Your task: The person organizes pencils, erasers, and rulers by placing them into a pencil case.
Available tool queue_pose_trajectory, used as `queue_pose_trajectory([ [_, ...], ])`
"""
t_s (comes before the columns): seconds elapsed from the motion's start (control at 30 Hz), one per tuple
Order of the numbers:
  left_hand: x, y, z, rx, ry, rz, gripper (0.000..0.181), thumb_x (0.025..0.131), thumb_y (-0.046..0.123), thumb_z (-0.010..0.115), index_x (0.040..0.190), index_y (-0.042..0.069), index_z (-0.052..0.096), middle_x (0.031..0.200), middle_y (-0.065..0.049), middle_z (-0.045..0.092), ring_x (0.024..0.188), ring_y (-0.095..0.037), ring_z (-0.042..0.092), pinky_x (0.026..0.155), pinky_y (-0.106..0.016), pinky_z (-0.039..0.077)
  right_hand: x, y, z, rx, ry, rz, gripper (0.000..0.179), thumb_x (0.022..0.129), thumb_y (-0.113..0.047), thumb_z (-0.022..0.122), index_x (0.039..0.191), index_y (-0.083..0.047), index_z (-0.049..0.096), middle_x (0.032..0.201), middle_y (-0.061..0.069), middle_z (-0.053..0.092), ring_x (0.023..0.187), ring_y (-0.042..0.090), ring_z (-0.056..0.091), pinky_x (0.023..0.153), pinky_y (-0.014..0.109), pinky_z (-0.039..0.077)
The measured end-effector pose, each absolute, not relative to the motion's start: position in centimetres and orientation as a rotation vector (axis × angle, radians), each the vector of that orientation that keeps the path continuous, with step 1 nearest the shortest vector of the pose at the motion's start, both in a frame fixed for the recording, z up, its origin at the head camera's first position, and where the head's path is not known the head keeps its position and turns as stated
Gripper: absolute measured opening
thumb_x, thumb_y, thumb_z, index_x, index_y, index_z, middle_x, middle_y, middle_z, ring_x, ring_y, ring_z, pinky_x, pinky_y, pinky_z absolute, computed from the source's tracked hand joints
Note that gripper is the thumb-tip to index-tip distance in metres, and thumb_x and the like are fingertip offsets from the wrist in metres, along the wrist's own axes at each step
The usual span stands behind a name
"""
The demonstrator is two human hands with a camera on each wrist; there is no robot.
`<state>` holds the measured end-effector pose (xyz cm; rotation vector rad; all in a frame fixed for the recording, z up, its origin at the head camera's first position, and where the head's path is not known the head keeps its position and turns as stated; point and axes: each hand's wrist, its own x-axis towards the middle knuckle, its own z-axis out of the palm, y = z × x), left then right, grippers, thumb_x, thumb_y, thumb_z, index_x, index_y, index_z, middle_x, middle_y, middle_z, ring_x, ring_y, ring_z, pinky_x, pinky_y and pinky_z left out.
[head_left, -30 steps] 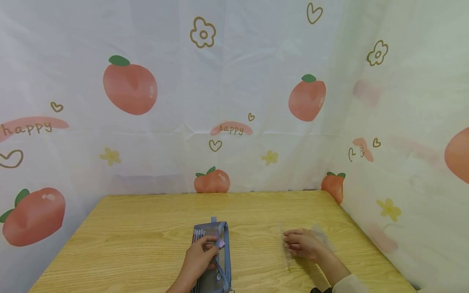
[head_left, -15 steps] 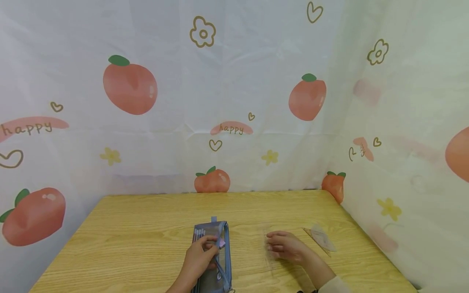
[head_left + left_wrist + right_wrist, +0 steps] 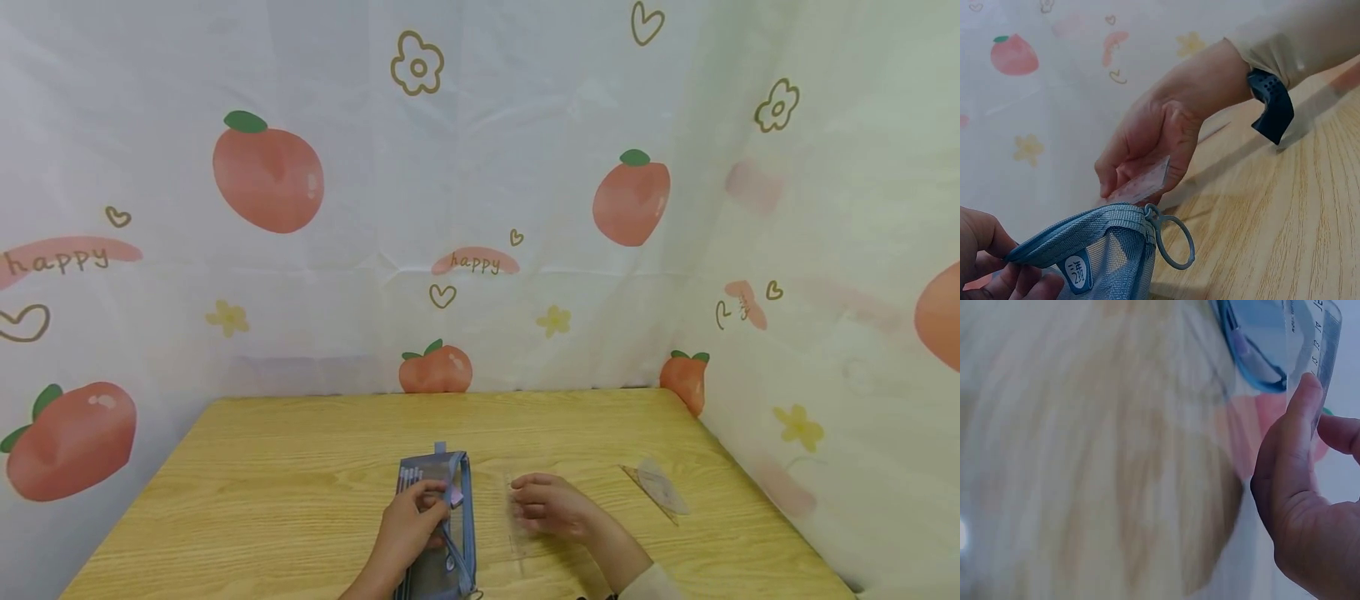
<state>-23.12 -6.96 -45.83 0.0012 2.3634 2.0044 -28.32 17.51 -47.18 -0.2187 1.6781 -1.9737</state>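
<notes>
A blue mesh pencil case [image 3: 431, 575] lies on the table with its zipped mouth parted along the right side. My left hand [image 3: 407, 523] pinches the edge of that mouth, fingertips [image 3: 1029, 281] and thumb curled on the fabric. Through the mesh show several pencils [image 3: 409, 475] and a small purplish item [image 3: 456, 497]. My right hand [image 3: 553, 510] holds a clear plastic ruler [image 3: 1310, 337] between thumb and fingers, just right of the case. In the left wrist view the ruler [image 3: 1147, 181] stands close behind the case's zipper end, where a ring [image 3: 1175, 244] hangs.
Farther right on the wooden table [image 3: 300, 467] lie clear flat drawing pieces [image 3: 662, 487], one with a brown-looking straight edge. A white curtain [image 3: 360, 208] printed with peaches borders the back and right of the table. A dark band [image 3: 1270, 106] circles my right wrist.
My right hand has carried the clear ruler leftward, away from the other drawing pieces and up beside the pencil case. My left hand has kept its hold on the case edge.
</notes>
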Motion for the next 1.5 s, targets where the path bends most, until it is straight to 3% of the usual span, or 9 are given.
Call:
queue_pose_trajectory([
  [0.37,-23.3,-6.4,-45.9,-0.038,2.423,1.967,0.037,0.074,0.01,0.057,0.111,0.002,0.058,0.084,-0.006,0.057,0.065,-0.015,0.056,0.051,-0.031,0.053,-27.6,15.7,-47.1,-0.253,1.674,-1.896,0.036,0.088,-0.011,0.05,0.118,0.008,0.045,0.09,0.007,0.058,0.074,0.011,0.057,0.064,0.024,0.05],
  [0.97,-23.4,-6.4,-45.8,-0.034,2.439,1.941,0.036,0.075,0.011,0.059,0.11,0.003,0.059,0.083,-0.006,0.058,0.065,-0.015,0.055,0.05,-0.031,0.053,-27.7,12.5,-47.5,-0.248,1.745,-1.966,0.034,0.083,-0.006,0.056,0.112,0.009,0.048,0.08,0.01,0.061,0.07,0.015,0.061,0.064,0.031,0.054],
  [1.27,-23.4,-6.5,-45.8,-0.034,2.443,1.933,0.035,0.075,0.011,0.058,0.109,0.004,0.059,0.085,-0.006,0.058,0.069,-0.016,0.056,0.051,-0.031,0.053,-27.5,11.0,-47.5,-0.285,1.869,-1.962,0.033,0.078,0.003,0.06,0.107,0.012,0.049,0.082,0.016,0.064,0.069,0.021,0.063,0.062,0.035,0.054],
  [1.5,-23.3,-6.5,-45.9,-0.048,2.46,1.921,0.035,0.074,0.01,0.058,0.108,0.003,0.059,0.084,-0.006,0.059,0.068,-0.016,0.057,0.049,-0.031,0.053,-27.5,11.9,-46.9,-0.353,1.938,-1.89,0.031,0.08,0.0,0.06,0.107,0.012,0.051,0.088,0.02,0.064,0.07,0.026,0.063,0.061,0.039,0.054],
])
